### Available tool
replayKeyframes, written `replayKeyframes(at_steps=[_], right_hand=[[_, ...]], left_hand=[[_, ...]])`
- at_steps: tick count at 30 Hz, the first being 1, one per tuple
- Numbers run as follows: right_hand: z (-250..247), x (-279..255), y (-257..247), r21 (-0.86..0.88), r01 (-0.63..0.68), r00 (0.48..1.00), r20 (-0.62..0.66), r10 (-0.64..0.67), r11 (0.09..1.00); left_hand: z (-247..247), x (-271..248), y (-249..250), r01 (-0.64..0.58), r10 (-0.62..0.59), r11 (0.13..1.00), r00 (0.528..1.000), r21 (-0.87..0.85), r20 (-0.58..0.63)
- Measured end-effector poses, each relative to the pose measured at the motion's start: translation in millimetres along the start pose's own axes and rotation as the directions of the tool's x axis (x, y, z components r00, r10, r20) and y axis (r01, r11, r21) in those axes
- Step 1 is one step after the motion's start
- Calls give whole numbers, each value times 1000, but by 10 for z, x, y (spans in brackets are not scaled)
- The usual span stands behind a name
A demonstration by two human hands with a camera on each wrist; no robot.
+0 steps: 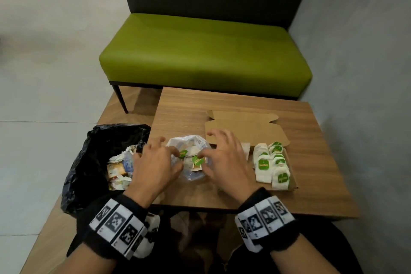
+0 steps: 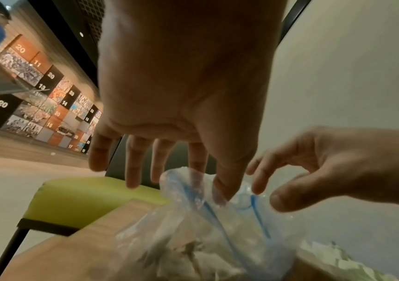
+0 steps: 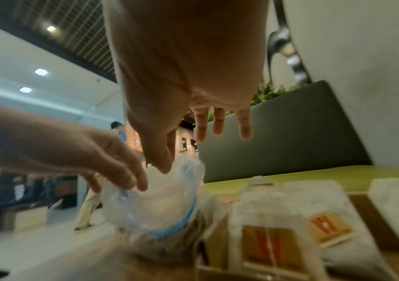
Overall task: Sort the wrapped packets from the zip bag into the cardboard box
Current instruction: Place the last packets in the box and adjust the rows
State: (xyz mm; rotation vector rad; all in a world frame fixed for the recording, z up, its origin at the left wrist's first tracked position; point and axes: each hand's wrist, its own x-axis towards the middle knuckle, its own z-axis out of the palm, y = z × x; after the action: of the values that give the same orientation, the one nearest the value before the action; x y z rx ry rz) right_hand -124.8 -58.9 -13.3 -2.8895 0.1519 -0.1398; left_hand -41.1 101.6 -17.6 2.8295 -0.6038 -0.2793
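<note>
Head looks down — wrists close on zip bag.

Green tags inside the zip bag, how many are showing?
2. One round green tag lies by the left hand fingers, another by the right hand. The clear plastic zip bag may hide more.

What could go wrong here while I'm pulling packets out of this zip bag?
The zip bag sits near the table edge beside the open trash bag; a dropped packet could land in it. Both hands' fingers crowd the bag's mouth and may snag it. The right hand could also knock the rows in the cardboard box.
</note>
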Motion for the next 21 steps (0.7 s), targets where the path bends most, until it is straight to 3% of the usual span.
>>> replayKeyframes(at_steps=[3, 7, 21], right_hand=[[88, 115, -155, -215, 3, 979, 200, 41, 977], [189, 189, -223, -343, -7, 957, 270, 106, 939], [298, 307, -241, -452, -11, 970, 211, 119, 892]], left_hand=[[55, 14, -2, -32, 32, 998, 999, -57, 12], [88, -10, 5, -72, 73, 990, 997, -121, 2], [78, -27, -26, -81, 92, 967, 995, -243, 36]])
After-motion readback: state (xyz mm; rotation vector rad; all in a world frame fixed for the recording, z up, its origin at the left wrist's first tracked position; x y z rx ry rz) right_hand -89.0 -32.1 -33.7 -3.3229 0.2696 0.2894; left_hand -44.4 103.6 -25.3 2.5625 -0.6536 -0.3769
